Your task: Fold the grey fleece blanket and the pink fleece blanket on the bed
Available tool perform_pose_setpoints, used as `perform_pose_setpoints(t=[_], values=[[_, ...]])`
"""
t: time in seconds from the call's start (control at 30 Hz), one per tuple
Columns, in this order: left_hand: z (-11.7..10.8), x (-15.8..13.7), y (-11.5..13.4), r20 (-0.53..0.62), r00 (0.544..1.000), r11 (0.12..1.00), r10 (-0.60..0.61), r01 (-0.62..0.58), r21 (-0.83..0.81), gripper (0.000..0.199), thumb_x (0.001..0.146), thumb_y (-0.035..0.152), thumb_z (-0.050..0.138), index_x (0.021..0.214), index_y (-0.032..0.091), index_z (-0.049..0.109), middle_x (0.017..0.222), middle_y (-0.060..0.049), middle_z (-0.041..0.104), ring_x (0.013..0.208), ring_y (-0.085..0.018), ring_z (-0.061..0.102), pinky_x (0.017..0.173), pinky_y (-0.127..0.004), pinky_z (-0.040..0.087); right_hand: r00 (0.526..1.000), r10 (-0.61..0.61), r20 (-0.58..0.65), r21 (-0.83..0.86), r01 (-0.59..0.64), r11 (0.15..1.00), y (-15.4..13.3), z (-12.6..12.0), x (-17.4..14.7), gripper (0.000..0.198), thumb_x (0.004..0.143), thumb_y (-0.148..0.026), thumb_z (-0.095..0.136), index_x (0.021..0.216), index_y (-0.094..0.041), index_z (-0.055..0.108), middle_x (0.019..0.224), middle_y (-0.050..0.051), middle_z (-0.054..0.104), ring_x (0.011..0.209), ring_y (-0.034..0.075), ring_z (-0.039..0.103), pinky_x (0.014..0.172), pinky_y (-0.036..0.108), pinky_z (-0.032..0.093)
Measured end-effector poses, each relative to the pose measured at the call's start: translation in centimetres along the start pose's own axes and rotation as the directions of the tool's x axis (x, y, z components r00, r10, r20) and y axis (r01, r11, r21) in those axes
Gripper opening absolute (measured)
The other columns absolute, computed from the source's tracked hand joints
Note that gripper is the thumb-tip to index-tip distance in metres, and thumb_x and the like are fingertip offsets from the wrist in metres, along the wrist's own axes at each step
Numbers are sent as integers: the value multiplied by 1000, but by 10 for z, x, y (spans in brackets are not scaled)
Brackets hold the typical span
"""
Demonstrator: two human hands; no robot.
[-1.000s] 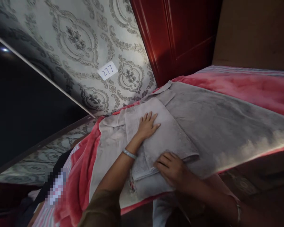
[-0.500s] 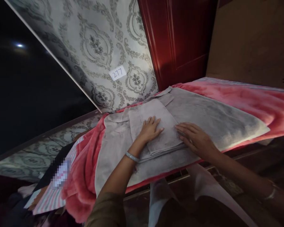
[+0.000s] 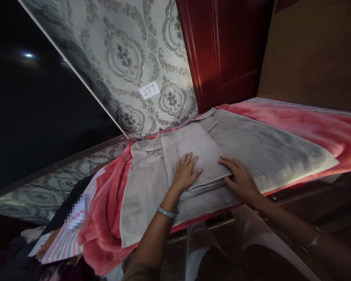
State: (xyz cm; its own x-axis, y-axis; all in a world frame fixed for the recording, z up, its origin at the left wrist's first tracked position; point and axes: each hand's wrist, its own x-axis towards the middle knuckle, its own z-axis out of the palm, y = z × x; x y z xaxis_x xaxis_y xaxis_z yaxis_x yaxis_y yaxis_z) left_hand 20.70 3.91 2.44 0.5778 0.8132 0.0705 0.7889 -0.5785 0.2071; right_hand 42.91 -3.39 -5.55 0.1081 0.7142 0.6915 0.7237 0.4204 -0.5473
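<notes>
A folded grey cloth (image 3: pixel 190 138) lies in several layers on top of a larger grey plush cloth (image 3: pixel 257 144), which is spread over a pink-red blanket (image 3: pixel 105 218). My left hand (image 3: pixel 186 171) rests flat on the folded piece, its fingers spread and pointing away from me. At the right front corner of that piece is my right hand (image 3: pixel 241 179). Its fingers touch the right edge, and the thumb stands apart from them by the front edge of the layers. Its palm side is hidden.
Behind the bedding are a patterned wall (image 3: pixel 152 47) with a paper label (image 3: pixel 150 90) reading 277, a red wooden panel (image 3: pixel 222 47) and a brown board (image 3: pixel 310 54). A dark screen-like panel (image 3: pixel 41 105) stands left. Striped fabric (image 3: pixel 64 242) hangs at the lower left.
My right hand has changed from fingers stretched along the folded cloth's right edge to bent fingers, with the thumb spread toward the front edge. The left hand stays on the cloth, slightly nearer me.
</notes>
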Motion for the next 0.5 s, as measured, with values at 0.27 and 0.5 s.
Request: perform_pose_setpoints(t=[0.27, 0.5], values=[[3, -2, -1, -2, 1000, 999, 11, -11, 38, 63, 104, 50, 45, 161, 26, 37, 174, -10, 23, 162, -28, 16, 129, -55, 18, 989, 63, -137, -26, -67, 997, 3, 5, -5, 61, 75, -10, 45, 131, -23, 67, 134, 9, 64, 122, 27, 59, 106, 51, 50], [5, -3, -3, -14, 1000, 999, 17, -17, 39, 63, 104, 51, 45, 161, 25, 38, 174, -10, 23, 162, -28, 17, 130, -55, 17, 993, 18, -113, -53, -24, 998, 9, 1, -5, 53, 78, -11, 47, 125, -23, 69, 124, 8, 70, 115, 26, 63, 103, 49, 52]])
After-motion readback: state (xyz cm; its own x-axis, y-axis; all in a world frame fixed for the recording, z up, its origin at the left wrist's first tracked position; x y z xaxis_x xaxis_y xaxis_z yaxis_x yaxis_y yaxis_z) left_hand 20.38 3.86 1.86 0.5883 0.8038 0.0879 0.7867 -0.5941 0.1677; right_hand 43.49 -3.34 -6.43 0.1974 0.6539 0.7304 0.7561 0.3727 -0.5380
